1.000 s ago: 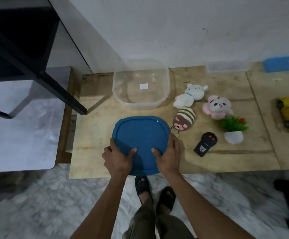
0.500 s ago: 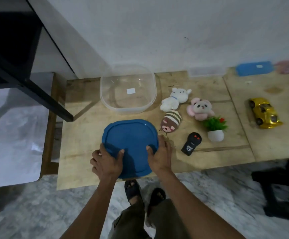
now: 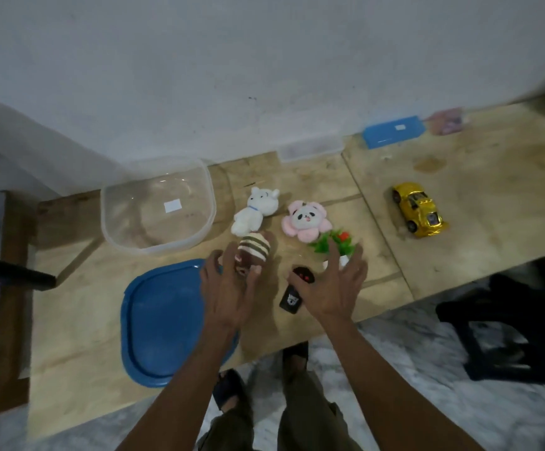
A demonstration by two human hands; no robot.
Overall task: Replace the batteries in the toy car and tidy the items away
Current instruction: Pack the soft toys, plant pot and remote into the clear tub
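Observation:
The gold toy car (image 3: 419, 209) stands on the right part of the wooden table (image 3: 479, 177), far from both hands. My left hand (image 3: 228, 294) reaches over the blue lid's (image 3: 163, 320) right edge. Its straight fingers lie along the striped plush (image 3: 255, 250) and its thumb is at the plush's near end. My right hand (image 3: 329, 291) hovers with fingers spread over the black remote (image 3: 292, 301) and the small potted plant (image 3: 331, 240), holding nothing.
An empty clear container (image 3: 110, 229) sits at the back left. A white plush (image 3: 254, 211) and a pink panda plush (image 3: 305, 219) lie beyond my hands. A blue box (image 3: 393, 131) and a clear box (image 3: 310, 148) stand against the wall. A black stool (image 3: 508, 320) is at the right.
Both hands have let go of the blue lid, which lies flat on the table. The left hand moved to the striped plush, the right to the remote and plant. The view shifted right.

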